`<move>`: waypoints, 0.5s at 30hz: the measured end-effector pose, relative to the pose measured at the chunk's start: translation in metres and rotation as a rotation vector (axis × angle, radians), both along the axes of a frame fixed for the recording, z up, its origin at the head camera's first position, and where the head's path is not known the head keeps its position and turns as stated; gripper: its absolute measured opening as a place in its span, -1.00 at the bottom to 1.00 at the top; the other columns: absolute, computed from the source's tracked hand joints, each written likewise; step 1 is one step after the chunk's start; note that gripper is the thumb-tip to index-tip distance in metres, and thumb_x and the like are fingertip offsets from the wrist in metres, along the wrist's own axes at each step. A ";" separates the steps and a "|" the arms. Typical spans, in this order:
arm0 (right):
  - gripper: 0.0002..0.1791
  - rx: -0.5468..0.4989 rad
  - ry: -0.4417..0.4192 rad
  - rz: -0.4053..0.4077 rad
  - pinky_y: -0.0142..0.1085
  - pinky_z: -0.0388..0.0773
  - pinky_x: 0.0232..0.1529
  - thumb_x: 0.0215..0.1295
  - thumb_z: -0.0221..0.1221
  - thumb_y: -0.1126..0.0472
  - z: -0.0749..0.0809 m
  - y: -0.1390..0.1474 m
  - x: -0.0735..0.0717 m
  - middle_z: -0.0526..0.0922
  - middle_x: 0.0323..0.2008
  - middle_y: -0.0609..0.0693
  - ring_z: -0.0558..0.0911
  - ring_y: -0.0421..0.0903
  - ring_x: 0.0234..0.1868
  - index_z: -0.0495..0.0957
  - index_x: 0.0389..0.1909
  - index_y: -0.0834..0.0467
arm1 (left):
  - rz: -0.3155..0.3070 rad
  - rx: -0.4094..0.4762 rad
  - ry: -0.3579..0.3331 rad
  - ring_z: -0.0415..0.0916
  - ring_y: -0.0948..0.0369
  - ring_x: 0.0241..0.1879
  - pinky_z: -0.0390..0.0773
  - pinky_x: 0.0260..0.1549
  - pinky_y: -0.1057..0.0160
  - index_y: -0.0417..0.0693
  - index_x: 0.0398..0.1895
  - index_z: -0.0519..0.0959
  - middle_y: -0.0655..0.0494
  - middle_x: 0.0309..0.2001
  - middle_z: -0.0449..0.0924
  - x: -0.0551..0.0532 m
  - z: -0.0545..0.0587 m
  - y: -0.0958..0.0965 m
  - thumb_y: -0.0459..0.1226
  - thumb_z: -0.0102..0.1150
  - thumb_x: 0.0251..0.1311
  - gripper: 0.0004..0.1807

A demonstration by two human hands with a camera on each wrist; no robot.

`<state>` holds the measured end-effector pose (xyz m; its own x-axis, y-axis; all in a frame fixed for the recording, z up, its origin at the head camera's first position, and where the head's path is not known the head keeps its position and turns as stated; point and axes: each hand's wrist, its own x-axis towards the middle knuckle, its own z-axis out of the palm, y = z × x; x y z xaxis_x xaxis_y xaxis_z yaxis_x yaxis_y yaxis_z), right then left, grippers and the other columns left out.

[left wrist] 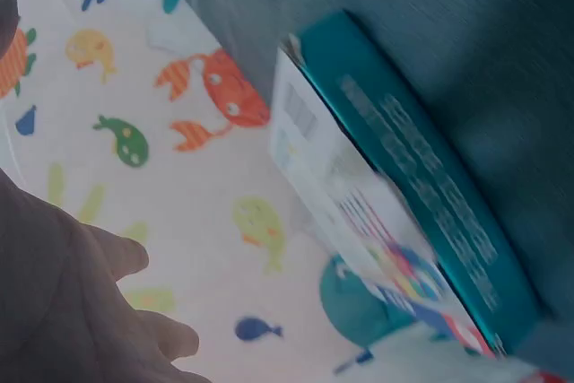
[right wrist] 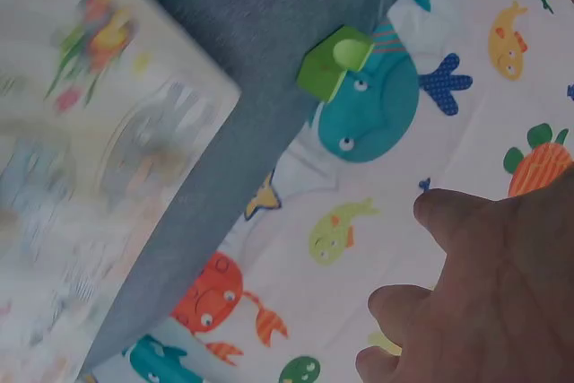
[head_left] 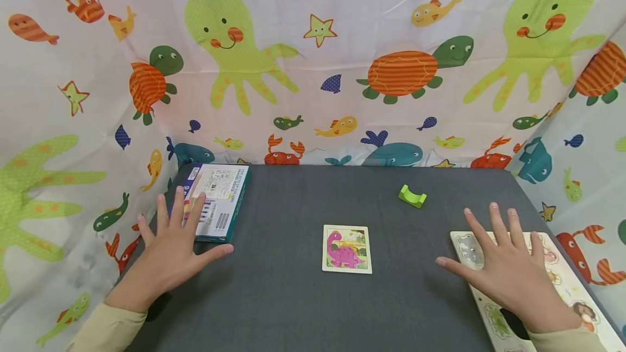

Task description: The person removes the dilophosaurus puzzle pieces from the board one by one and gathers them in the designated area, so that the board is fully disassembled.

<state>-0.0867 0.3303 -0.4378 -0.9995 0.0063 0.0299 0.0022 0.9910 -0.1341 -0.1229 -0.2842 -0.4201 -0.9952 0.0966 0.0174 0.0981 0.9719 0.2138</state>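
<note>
My left hand (head_left: 173, 254) is held with fingers spread, overlapping the near left part of a boxed item (head_left: 217, 200) in the head view; the box is white-faced with a teal side, which the left wrist view also shows. On the right, my right hand (head_left: 508, 265) spreads its fingers over a pale wooden puzzle board (head_left: 481, 287) with printed pictures. Both hands hold nothing. Between them lies a small square dinosaur puzzle (head_left: 346, 249) in a cream frame, showing a pink long-necked dinosaur. Farther back sits a bright green block (head_left: 412, 196) with a curved cut-out.
The dark grey table (head_left: 293, 308) is bounded at the back and both sides by a white cloth (head_left: 303, 118) printed with sea animals. The puzzle board reaches the table's right edge, and the box lies by the back left corner.
</note>
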 end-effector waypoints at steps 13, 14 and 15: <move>0.26 -0.164 0.048 0.167 0.60 0.04 0.48 0.17 0.23 -0.67 -0.003 -0.089 -0.034 -0.11 0.77 0.27 -0.05 0.45 0.73 0.13 0.74 -0.08 | -0.185 0.157 -0.042 -0.65 -0.29 0.74 -0.31 0.57 -0.56 0.20 0.81 -0.25 -0.07 0.80 -0.51 -0.022 -0.017 0.091 0.52 0.13 0.27 0.28; 0.21 -0.193 0.059 0.190 0.58 0.09 0.49 0.19 0.29 -0.61 -0.003 -0.096 -0.036 -0.07 0.77 0.26 0.00 0.43 0.72 0.18 0.73 -0.08 | -0.211 0.171 -0.042 -0.58 -0.27 0.76 -0.23 0.60 -0.51 0.19 0.81 -0.22 -0.08 0.81 -0.43 -0.024 -0.019 0.101 0.47 0.16 0.30 0.25; 0.16 -0.221 0.067 0.214 0.55 0.14 0.49 0.21 0.33 -0.55 -0.004 -0.104 -0.038 -0.02 0.76 0.24 0.05 0.41 0.72 0.22 0.71 -0.06 | -0.234 0.185 -0.043 -0.48 -0.25 0.77 -0.12 0.62 -0.46 0.18 0.81 -0.17 -0.09 0.81 -0.32 -0.025 -0.021 0.110 0.42 0.21 0.33 0.21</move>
<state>-0.1247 0.2268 -0.4419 -0.9746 -0.1904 0.1175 -0.2196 0.9147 -0.3392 -0.1480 -0.1745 -0.4410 -0.9465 0.3223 0.0140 0.3016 0.8683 0.3938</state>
